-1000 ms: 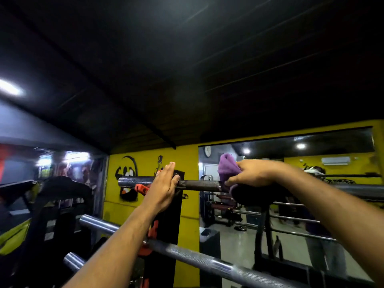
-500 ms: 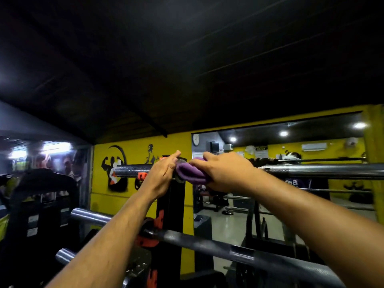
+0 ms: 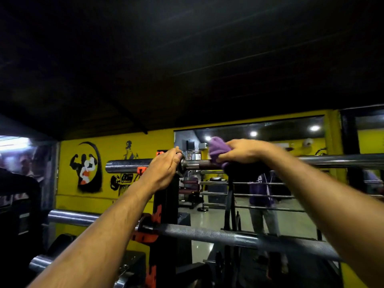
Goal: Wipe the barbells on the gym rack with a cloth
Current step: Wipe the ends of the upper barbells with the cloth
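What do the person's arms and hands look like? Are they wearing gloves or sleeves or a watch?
No gloves: the left hand and right hand are both bare. No sleeves reach the forearms, which are bare and long with fine hair. There is no watch, band or ring that I can see on either wrist or on the fingers that show.

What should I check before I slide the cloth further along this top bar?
1. Cloth held in right hand: ok.
2. Cloth on the top bar: ok.
3. Left hand steadying the bar at its collar: ok.
4. Bar seated on the rack post: cannot tell, hand covers it.
5. Bar clear to the right: ok.
6. Dirt left on the bar: cannot tell.
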The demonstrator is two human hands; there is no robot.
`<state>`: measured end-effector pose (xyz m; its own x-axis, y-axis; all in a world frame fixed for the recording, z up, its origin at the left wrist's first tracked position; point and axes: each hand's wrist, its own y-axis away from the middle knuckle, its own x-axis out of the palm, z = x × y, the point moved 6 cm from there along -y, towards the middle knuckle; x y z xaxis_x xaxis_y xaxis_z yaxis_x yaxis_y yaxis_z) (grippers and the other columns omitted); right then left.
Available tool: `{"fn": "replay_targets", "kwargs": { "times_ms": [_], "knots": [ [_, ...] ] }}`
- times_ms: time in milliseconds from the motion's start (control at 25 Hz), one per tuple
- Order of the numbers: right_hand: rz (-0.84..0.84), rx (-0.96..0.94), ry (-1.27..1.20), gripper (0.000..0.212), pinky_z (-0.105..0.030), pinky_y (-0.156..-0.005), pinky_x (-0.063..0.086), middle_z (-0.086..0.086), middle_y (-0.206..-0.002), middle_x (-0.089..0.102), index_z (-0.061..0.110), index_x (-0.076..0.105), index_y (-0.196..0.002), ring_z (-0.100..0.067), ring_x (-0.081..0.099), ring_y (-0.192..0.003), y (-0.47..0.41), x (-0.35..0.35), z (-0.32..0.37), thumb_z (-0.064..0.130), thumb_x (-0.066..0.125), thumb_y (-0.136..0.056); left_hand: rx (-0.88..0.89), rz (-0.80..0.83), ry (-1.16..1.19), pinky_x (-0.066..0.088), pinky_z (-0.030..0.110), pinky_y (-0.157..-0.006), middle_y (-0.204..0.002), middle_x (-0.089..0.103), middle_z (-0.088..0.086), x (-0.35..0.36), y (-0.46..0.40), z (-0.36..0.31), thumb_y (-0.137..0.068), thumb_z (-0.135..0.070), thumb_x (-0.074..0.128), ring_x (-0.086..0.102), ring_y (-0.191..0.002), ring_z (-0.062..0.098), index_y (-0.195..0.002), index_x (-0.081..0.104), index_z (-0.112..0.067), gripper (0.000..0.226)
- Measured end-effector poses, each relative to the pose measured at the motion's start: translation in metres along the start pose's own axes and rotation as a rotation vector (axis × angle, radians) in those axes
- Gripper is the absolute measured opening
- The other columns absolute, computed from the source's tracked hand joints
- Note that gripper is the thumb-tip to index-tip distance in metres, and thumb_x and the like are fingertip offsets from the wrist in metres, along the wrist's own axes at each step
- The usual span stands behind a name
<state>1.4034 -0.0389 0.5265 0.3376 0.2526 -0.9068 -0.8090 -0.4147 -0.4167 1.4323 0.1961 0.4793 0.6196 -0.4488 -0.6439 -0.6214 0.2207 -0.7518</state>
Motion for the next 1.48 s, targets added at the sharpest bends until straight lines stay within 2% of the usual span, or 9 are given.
{"fn": "replay_targets", "kwargs": {
  "times_ms": [280,520,720,840,920,1000,1080,1280,1480],
  "knots": [
    [-0.577,-0.344,0.657,0.071,-0.034,-0.071,0.051,-0.007,-0.120,0.059,0.034,0.033,-0.146,-0.025,0.062,-0.090,0.028,0.046,0.033,0.060,0.061,-0.085,0.040,0.079,-0.001,0.037,0.043,-0.106,-0.129,0.056,0.000,-0.005,0.001,-0.004,-0.108,-0.044,0.018,0.050,-0.120,0.018,-0.132,0.046,-0.022,0.042],
    [-0.623,-0.083,0.265,0.054,-0.035,-0.077,0.050,0.001,-0.111,0.065,0.038,0.038,-0.136,-0.023,0.061,-0.092,0.082,0.001,-0.044,0.041,0.064,-0.089,0.056,0.068,0.029,0.034,0.039,-0.102,-0.119,0.053,-0.007,-0.002,0.000,-0.002,-0.109,-0.042,0.018,0.047,-0.110,0.011,-0.125,0.046,-0.024,0.037],
    [-0.712,-0.233,0.199,0.062,-0.051,-0.118,0.027,-0.002,-0.139,0.056,0.028,0.044,-0.140,-0.026,0.045,-0.135,0.106,0.060,-0.015,0.032,0.060,-0.080,0.056,0.077,0.025,0.035,0.038,-0.097,-0.118,0.053,-0.008,-0.001,0.001,0.001,-0.108,-0.045,0.018,0.049,-0.112,0.014,-0.128,0.046,-0.024,0.041],
    [-0.805,-0.181,-0.239,0.047,-0.044,-0.101,0.048,0.003,-0.129,0.060,0.039,0.042,-0.137,-0.024,0.057,-0.124,0.141,0.092,-0.014,0.031,0.052,-0.091,0.051,0.079,0.037,0.034,0.040,-0.102,-0.119,0.050,-0.008,-0.004,0.002,-0.003,-0.109,-0.042,0.018,0.046,-0.112,0.011,-0.132,0.045,-0.021,0.042],
    [-1.090,0.168,-0.902,0.039,-0.035,-0.088,0.051,0.005,-0.117,0.063,0.043,0.042,-0.135,-0.025,0.064,-0.107,0.158,0.107,-0.036,0.038,0.055,-0.098,0.049,0.074,0.029,0.033,0.040,-0.103,-0.119,0.047,-0.009,-0.005,0.003,-0.005,-0.109,-0.042,0.018,0.043,-0.112,0.010,-0.133,0.044,-0.021,0.041],
    [-1.255,0.589,-1.497,0.049,-0.044,-0.097,0.049,0.000,-0.124,0.060,0.030,0.041,-0.142,-0.026,0.060,-0.109,0.162,0.122,-0.052,0.047,0.056,-0.099,0.046,0.078,0.021,0.034,0.040,-0.104,-0.122,0.048,-0.008,-0.004,0.004,-0.006,-0.109,-0.042,0.017,0.043,-0.112,0.010,-0.134,0.044,-0.021,0.042],
    [-1.301,0.674,-1.862,0.042,-0.045,-0.095,0.050,-0.002,-0.116,0.061,0.023,0.044,-0.131,-0.023,0.063,-0.100,0.151,0.113,-0.045,0.049,0.052,-0.100,0.036,0.110,0.012,0.035,0.041,-0.103,-0.126,0.053,-0.004,-0.003,0.004,-0.003,-0.108,-0.043,0.017,0.046,-0.115,0.013,-0.133,0.043,-0.022,0.042],
    [-1.307,0.633,-1.920,0.028,-0.032,-0.078,0.054,0.006,-0.098,0.063,0.026,0.051,-0.091,-0.009,0.064,-0.082,0.098,0.072,-0.020,0.053,0.055,-0.097,0.048,0.303,-0.117,0.027,0.041,-0.115,-0.153,0.043,0.005,-0.022,0.001,-0.003,-0.107,-0.049,0.018,0.040,-0.136,0.023,-0.148,0.034,-0.024,0.050],
    [-1.300,0.613,-1.906,0.030,-0.009,-0.045,0.044,0.010,-0.081,0.060,0.025,0.052,-0.084,0.005,0.057,-0.049,0.065,0.085,0.008,0.052,0.054,-0.097,0.037,0.164,-0.292,0.011,0.029,-0.121,-0.166,0.020,-0.004,-0.022,0.016,0.017,-0.103,-0.057,0.011,0.018,-0.152,0.013,-0.160,0.011,-0.034,0.062]
  ]
}}
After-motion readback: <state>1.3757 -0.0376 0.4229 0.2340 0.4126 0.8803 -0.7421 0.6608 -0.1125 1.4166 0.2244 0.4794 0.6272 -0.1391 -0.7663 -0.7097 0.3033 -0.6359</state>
